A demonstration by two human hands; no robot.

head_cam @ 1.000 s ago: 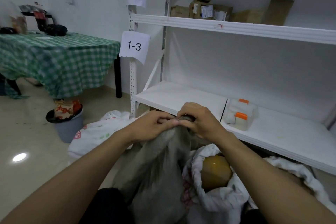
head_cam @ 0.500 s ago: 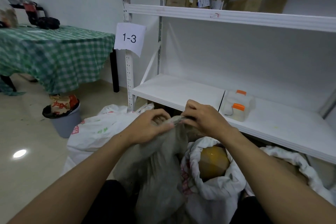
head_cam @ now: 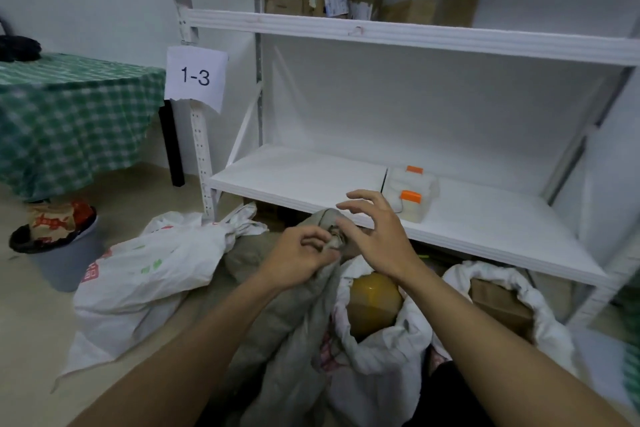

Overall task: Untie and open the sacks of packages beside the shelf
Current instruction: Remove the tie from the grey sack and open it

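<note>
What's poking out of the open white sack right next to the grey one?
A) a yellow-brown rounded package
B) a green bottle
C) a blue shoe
A: a yellow-brown rounded package sits in the mouth of the open white sack, just right of the grey sack whose neck the left hand grips.

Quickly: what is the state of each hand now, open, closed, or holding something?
Left hand: closed, gripping the tied neck of the grey sack.
Right hand: open, fingers spread, holding nothing.

four sacks (head_cam: pixel 145 270), two hands (head_cam: pixel 298 260), one bin (head_cam: pixel 59 263)
</note>
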